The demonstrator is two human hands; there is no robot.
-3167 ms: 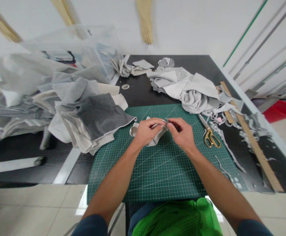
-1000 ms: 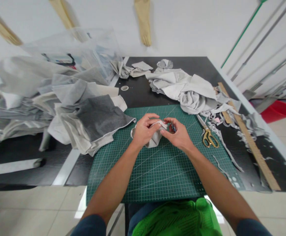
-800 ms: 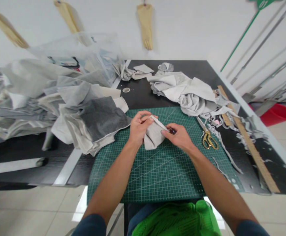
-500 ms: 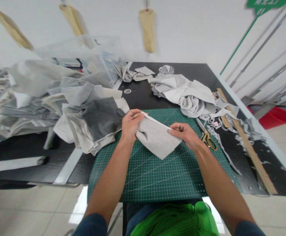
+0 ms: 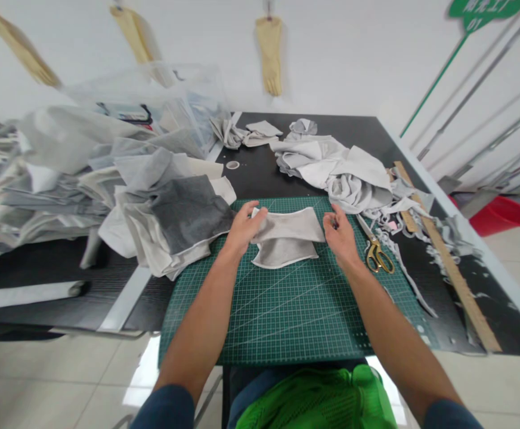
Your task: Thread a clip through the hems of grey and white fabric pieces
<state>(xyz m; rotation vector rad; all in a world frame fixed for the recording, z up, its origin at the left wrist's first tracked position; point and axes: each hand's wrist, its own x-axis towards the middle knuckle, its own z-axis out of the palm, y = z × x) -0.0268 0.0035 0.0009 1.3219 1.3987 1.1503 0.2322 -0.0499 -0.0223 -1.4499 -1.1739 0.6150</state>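
Note:
A light grey piece of cloth (image 5: 289, 226) with white edges lies folded over, or in two layers, above the green cutting mat (image 5: 282, 322). My left hand (image 5: 243, 228) pinches its left end between thumb and fingers. At the right end, my right hand (image 5: 340, 235) is beside the cloth edge with its fingers loosely curled and apart; whether they still touch the edge is hard to see. Gold-handled scissors (image 5: 378, 257) lie on the mat to the right of that hand.
A high heap of grey and white cloth (image 5: 58, 179) fills the left, with a dark grey piece (image 5: 191, 211) nearest the mat. More crumpled cloth (image 5: 331, 167) lies behind. Wooden rulers (image 5: 452, 262) and scraps line the right side. A clear plastic bin (image 5: 197, 101) stands at the back.
The cloth was held up by its top edge in both hands; now it is lowered to the mat and shows two layers. My right hand has loosened its pinch.

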